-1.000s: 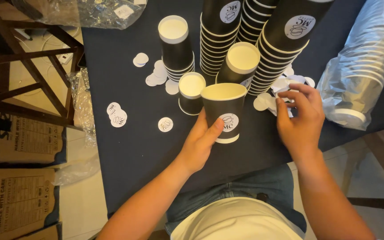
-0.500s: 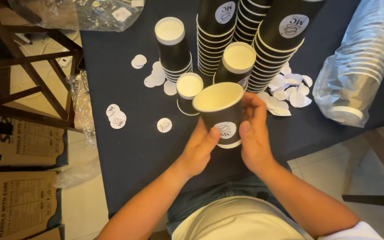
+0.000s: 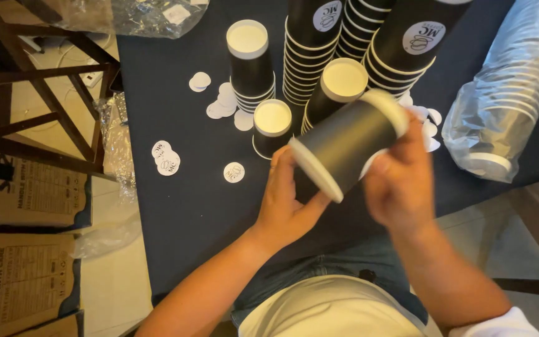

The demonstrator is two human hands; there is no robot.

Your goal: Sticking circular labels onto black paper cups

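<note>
A black paper cup point(image 3: 344, 145) with a white rim lies tilted on its side above the dark table point(image 3: 182, 206), its base toward me and its mouth pointing up and right. My left hand point(image 3: 285, 203) grips the base end from below. My right hand point(image 3: 400, 181) wraps the mouth end, fingers over the rim. Behind the cup stand tall stacks of black cups point(image 3: 310, 47) with round white stickers, and two short upturned cups point(image 3: 272, 128).
Loose round white stickers point(image 3: 167, 159) lie scattered on the table. A plastic sleeve of stacked cups point(image 3: 506, 100) lies at the right. A clear plastic bag point(image 3: 138, 12) sits at the far left corner. Wooden chair frame point(image 3: 38, 106) and cardboard boxes point(image 3: 20, 193) are on the floor at left.
The cup stood upright on the table with my left hand on it. Both hands then took it, lifted it and tipped it onto its side.
</note>
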